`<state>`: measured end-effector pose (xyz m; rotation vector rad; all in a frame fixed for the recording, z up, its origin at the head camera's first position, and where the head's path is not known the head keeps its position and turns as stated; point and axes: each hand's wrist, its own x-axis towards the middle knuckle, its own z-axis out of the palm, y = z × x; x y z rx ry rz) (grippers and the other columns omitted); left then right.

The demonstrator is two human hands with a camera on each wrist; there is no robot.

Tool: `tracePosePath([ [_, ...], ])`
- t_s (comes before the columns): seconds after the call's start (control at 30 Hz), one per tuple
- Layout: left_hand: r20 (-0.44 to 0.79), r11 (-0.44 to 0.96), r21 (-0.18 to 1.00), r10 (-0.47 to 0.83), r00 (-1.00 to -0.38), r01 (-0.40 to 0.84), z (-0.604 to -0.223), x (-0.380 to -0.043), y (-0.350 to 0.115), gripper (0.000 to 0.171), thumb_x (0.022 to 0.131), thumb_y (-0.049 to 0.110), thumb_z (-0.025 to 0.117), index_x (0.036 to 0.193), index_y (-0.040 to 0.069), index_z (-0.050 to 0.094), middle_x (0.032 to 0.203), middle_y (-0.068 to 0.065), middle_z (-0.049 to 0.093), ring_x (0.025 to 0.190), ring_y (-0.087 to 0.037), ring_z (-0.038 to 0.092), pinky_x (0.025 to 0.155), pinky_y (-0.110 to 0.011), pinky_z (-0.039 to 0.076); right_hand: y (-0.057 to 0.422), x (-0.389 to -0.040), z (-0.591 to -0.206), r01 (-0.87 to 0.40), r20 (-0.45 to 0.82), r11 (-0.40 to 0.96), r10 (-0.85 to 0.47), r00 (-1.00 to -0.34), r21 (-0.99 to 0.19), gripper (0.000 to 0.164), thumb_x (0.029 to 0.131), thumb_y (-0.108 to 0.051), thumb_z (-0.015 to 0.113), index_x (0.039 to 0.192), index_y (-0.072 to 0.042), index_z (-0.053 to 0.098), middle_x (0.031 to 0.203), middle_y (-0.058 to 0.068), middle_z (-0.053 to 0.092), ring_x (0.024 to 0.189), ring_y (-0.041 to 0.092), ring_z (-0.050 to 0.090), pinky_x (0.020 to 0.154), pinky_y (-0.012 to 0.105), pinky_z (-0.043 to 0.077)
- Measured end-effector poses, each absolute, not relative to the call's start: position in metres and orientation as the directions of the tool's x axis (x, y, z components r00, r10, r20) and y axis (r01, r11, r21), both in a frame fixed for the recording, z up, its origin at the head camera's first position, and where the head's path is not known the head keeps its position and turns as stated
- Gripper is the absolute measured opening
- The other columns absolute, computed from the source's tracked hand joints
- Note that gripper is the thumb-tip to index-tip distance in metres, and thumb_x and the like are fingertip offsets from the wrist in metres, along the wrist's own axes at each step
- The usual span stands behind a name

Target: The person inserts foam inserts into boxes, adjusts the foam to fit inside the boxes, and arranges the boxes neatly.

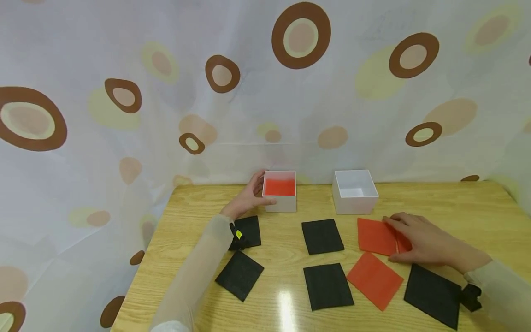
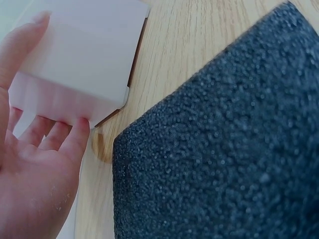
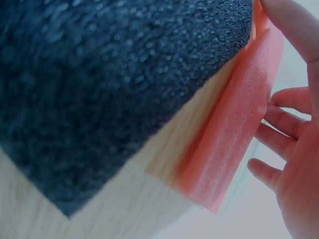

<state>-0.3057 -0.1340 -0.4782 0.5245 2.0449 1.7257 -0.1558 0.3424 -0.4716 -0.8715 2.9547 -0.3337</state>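
The left hand grips a white box with red inside — thumb on the near wall, fingers round the left side. The right hand holds a red square between thumb and fingers — a thick, foam-like piece, partly hidden, over the wooden table just beside another red square.

Head view: left forearm in from 7 o'clock, aimed at 1. Left hand just off centre at 7, wide grip, thumb toward 3, fingers toward 1. Right forearm in from 4 o'clock, aimed at 10. Right hand at 4, knuckles up, thumb toward 9, fingers arched toward 10, also gripping. Hands well apart.
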Motion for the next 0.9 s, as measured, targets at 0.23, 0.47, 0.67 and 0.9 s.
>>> tracePosePath([
  [0.23,-0.077,0.173,0.985,0.519,-0.851,0.016,-0.4757,-0.3058,-0.1334,0.103,0.09,0.003,0.079,0.167,0.022,0.012,0.171,-0.004,0.022,0.157,-0.026,0.022,0.125,-0.045,0.028,0.3442,-0.159,-0.4732,-0.561,0.059,0.808,-0.56,-0.826,-0.182,0.092,0.079,-0.06,0.085,0.141,0.003,0.059,0.124,0.013,0.059,0.106,0.031,0.059,0.089,0.054,0.054],
  [0.47,-0.082,0.182,0.983,0.519,-0.851,0.017,-0.4773,-0.3064,-0.1335,0.104,0.09,0.003,0.079,0.167,0.022,0.012,0.171,-0.004,0.023,0.157,-0.025,0.023,0.126,-0.044,0.026,0.3439,-0.1586,-0.4746,-0.561,0.062,0.801,-0.561,-0.825,-0.21,0.087,0.08,-0.057,0.085,0.139,0.003,0.06,0.131,0.019,0.059,0.115,0.04,0.059,0.094,0.061,0.051],
  [0.67,-0.081,0.182,0.983,0.519,-0.851,0.017,-0.478,-0.3071,-0.1335,0.104,0.09,0.004,0.08,0.167,0.023,0.012,0.171,-0.003,0.023,0.157,-0.025,0.023,0.125,-0.044,0.027,0.343,-0.1568,-0.4723,-0.542,0.037,0.807,-0.55,-0.834,-0.235,0.087,0.083,-0.054,0.084,0.142,0.004,0.057,0.134,0.021,0.06,0.119,0.043,0.058,0.096,0.063,0.05],
  [0.9,-0.096,0.187,0.982,0.513,-0.853,0.001,-0.4769,-0.306,-0.133,0.104,0.09,0.004,0.079,0.167,0.024,0.012,0.171,-0.002,0.022,0.157,-0.024,0.022,0.125,-0.043,0.027,0.3403,-0.1563,-0.4677,-0.537,0.039,0.799,-0.548,-0.835,-0.271,0.082,0.085,-0.05,0.084,0.142,0.003,0.057,0.136,0.021,0.059,0.119,0.041,0.06,0.094,0.061,0.054],
])
